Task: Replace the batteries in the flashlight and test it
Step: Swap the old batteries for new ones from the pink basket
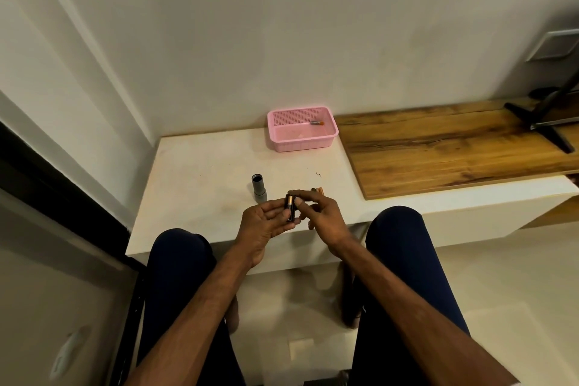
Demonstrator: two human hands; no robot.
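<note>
Nearest the viewer, over the front edge of the low white table [194,172], both hands meet on one object.

- **Left hand** [266,224]: palm up, fingers curled beneath a short dark battery carrier [290,210], cradling it.
- **Right hand** [324,213]: thumb and forefinger pinch the carrier's far end, and the other fingers are loosely folded.
- **Carrier axis:** the long axis runs near to far, rising slightly away from the left palm. A copper-banded cell shows along its upper side, copper end farthest from the wrists.
- **Carrier handling (judged):** small and rigid, and probably heavier than its size suggests once loaded. The smooth casing is liable to slip or roll. It is best held across the barrel, not by the contact ends, and cells may drop out if it is tipped.
- **Flashlight body** [258,189]: grey, on the table just beyond the left fingertips and apart from them. Its wider head end is toward the hand and its dark open tube mouth is away from it. Whether it stands on its head or lies flat cannot be told. It looks rigid and is best gripped around the narrow barrel.
- **Loose batteries** [318,190]: orange, just past the right hand's knuckles, partly hidden, so the count is unclear.
- **Pink basket** [282,141]: well beyond both hands, near the wall, holding a single cell [317,122] that lies crosswise.
- **Wooden board** [438,147]: to the right of the right hand and farther back, lying over the table.
</note>
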